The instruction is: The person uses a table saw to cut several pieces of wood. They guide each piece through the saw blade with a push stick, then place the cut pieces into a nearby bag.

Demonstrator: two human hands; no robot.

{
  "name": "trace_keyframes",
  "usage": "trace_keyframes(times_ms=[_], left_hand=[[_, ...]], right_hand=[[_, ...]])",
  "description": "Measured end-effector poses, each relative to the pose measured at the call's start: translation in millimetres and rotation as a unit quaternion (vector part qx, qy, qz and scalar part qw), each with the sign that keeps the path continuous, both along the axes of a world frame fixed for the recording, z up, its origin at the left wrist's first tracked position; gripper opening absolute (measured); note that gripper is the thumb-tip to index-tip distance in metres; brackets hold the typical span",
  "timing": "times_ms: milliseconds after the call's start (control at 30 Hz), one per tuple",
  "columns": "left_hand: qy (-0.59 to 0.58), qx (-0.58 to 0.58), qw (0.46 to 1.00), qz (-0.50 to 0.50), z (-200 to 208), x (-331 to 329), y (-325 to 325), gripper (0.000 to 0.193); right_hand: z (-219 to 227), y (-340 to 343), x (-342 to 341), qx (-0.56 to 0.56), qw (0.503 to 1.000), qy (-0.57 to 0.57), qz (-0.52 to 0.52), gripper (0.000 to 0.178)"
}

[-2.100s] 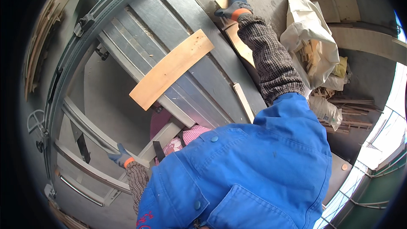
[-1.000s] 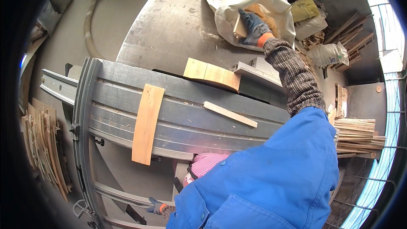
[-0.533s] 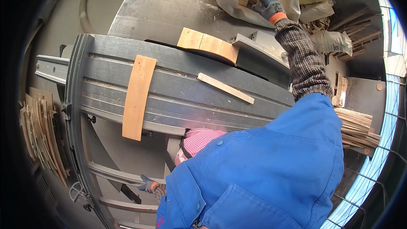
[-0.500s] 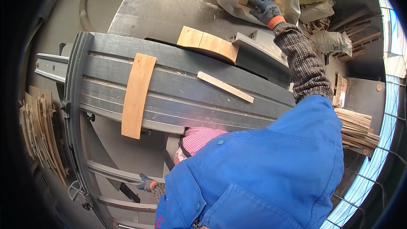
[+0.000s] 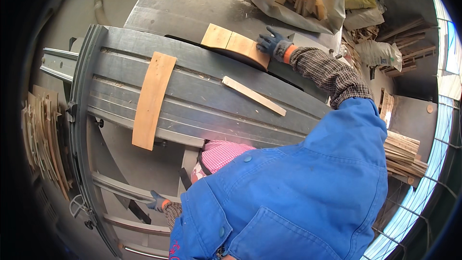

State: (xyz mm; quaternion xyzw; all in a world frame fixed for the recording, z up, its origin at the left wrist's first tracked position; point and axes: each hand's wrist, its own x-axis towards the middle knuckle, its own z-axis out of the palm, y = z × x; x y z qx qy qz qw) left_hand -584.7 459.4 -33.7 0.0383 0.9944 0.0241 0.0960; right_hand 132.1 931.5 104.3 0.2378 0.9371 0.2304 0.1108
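Note:
My right hand (image 5: 274, 43), in a grey glove with an orange cuff, reaches to the right end of a row of pale wooden blocks (image 5: 229, 41). Its fingers are spread, and the fingertips meet or overlap the end block; firm contact is hard to judge. The blocks sit side by side along the far edge of the grey slotted machine table (image 5: 192, 96), their near side curved. At lower left my left hand (image 5: 157, 202), gloved alike, lies by a metal rail (image 5: 120, 188) with fingers apart. A curved wooden board (image 5: 154, 101) lies across the table, near a thin wood strip (image 5: 253, 96).
Beyond the blocks, a whitish sack (image 5: 260, 2) of wood offcuts rests on the wide metal surface (image 5: 178, 0). Stacked wood strips stand at left (image 5: 45, 139) and right (image 5: 404, 151). More sacks (image 5: 378, 53) and scrap wood fill the far right. Sawdust lies in the slots.
My right hand has come from the offcut sack down and left to the wooden blocks. My left hand stays by the rail. The whole view has shifted slightly.

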Motion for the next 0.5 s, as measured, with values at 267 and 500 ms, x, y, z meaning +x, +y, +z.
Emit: trace_keyframes(times_ms=[267,500], left_hand=[[-0.005,-0.010,0.999,0.032,41,9,5,0.104],[-0.008,0.008,0.999,0.040,41,5,-6,0.102]], right_hand=[[22,38,-85,-0.158,0.962,-0.118,-0.188,0.022],[44,148,-209,-0.184,0.921,-0.023,-0.344,0.042]])
